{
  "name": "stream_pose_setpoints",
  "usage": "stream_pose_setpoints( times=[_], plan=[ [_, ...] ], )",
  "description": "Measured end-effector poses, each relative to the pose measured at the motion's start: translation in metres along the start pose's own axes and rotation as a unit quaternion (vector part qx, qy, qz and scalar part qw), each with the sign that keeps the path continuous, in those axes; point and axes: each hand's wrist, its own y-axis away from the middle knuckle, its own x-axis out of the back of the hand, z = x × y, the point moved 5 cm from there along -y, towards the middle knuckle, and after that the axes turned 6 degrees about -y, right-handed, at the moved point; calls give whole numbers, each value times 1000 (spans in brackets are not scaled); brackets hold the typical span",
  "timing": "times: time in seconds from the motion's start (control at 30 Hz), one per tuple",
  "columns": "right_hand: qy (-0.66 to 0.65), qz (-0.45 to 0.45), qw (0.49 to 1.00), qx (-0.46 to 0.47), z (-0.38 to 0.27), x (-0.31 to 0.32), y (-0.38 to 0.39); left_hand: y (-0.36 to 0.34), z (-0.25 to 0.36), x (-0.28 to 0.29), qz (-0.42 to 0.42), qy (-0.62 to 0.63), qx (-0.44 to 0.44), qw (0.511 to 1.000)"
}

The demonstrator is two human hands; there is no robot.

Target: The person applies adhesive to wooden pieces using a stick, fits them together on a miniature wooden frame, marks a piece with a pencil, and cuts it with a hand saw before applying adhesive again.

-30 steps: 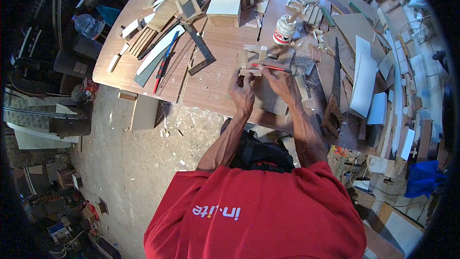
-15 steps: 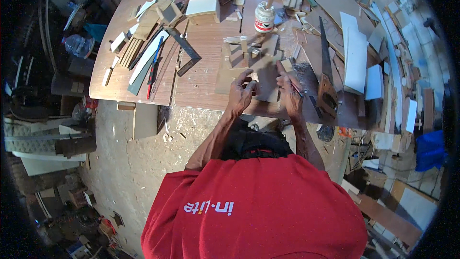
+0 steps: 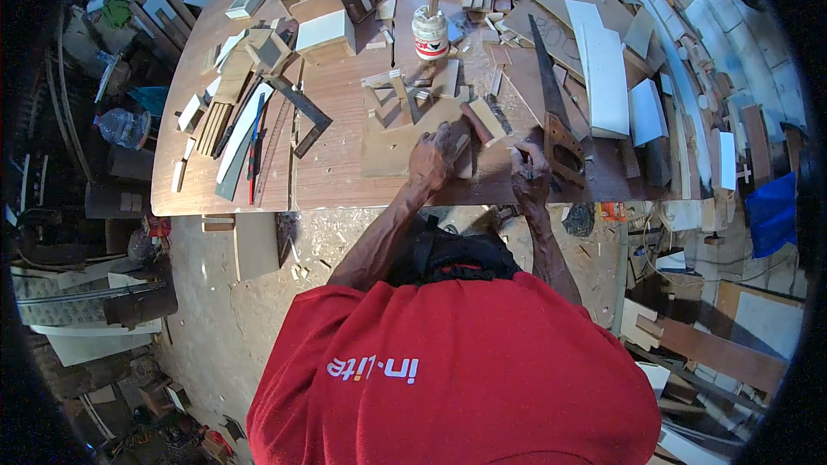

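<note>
My left hand (image 3: 435, 158) is low over a flat brown board (image 3: 383, 153) near the table's front edge. Its bent fingers press on a small wooden piece (image 3: 464, 158), which they partly cover. My right hand (image 3: 530, 170) is to its right, beside the saw's handle, with curled fingers around a slim pencil-like thing that is mostly hidden. Between and beyond the hands lies a tilted wooden block (image 3: 484, 123) with a dark brown side. A small angled wooden assembly (image 3: 398, 99) stands on the far part of the board.
A handsaw (image 3: 564, 155) lies right of my right hand. Beyond the board stands a white glue jar (image 3: 430, 34) with a stick in it. At left are a dark try square (image 3: 303, 116) and a red-and-black pen-like tool (image 3: 256, 155). White panels (image 3: 603, 77) lie at right.
My left hand has lowered onto the small wooden piece. My right hand has drawn back toward the table edge, its pointing finger now curled. The whole view has shifted slightly.
</note>
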Motion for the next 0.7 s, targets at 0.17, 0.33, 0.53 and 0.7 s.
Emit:
stream_pose_setpoints(
  times=[0.17,0.33,0.53,0.7],
  plan=[
    [12,-8,1000,20,-15,-8,-3,24,-12,16,166,91,-54,981],
    [2,-40,999,3,-18,-21,-3,62,-44,36,88,200,154,964],
    [-13,-53,998,11,-27,-32,-5,75,-105,52,181,279,164,929],
    [-143,-85,985,-34,-18,-49,-1,60,-132,67,183,368,191,891]
  ],
)
